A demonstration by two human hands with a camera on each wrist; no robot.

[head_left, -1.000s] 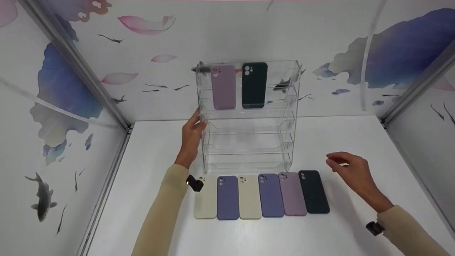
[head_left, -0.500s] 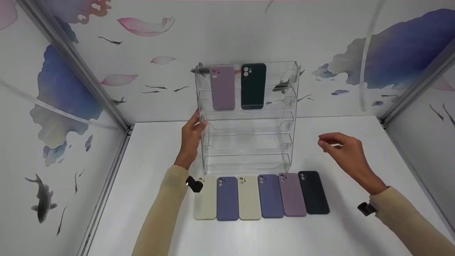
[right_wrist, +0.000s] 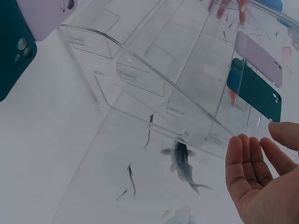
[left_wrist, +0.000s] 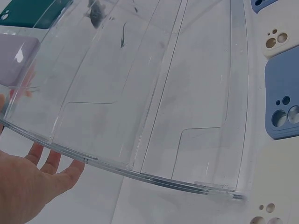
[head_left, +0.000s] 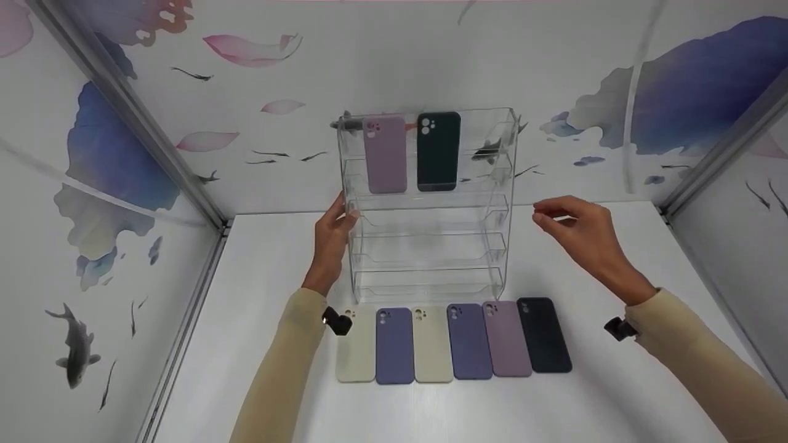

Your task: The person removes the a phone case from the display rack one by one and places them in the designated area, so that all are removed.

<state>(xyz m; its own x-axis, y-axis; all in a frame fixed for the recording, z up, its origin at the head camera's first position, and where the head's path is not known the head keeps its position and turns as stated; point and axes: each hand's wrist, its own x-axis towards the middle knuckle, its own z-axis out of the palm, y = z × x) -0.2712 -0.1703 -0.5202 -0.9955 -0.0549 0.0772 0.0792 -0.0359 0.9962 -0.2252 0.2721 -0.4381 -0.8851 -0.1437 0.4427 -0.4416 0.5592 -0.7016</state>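
Note:
A tiered rack of clear plastic point(head_left: 429, 269) stands on the table. My left hand point(head_left: 330, 246) grips its left side panel, thumb toward the front and fingers behind. Upright in the rack's top tier are a lilac phone case point(head_left: 386, 154) and a dark green phone case point(head_left: 439, 151), slightly apart. My right hand point(head_left: 578, 231) is beside the rack's right side, fingers loosely bent toward the thumb, holding nothing. In the right wrist view, the right fingertips point(right_wrist: 243, 140) overlap the rack's edge.
Before the rack lies a row of phone cases: cream point(head_left: 356, 357), purple-blue point(head_left: 394, 347), cream point(head_left: 433, 347), purple-blue point(head_left: 470, 344), lilac point(head_left: 507, 341) and dark green point(head_left: 545, 338). My left wrist camera point(head_left: 337, 321) overlaps the first. Printed panels point(head_left: 431, 49) enclose the white table point(head_left: 418, 409).
My right hand has moved away from me and left, from beyond the dark green case up to beside the rack. The left hand keeps its grip on the rack; the cases lie as before.

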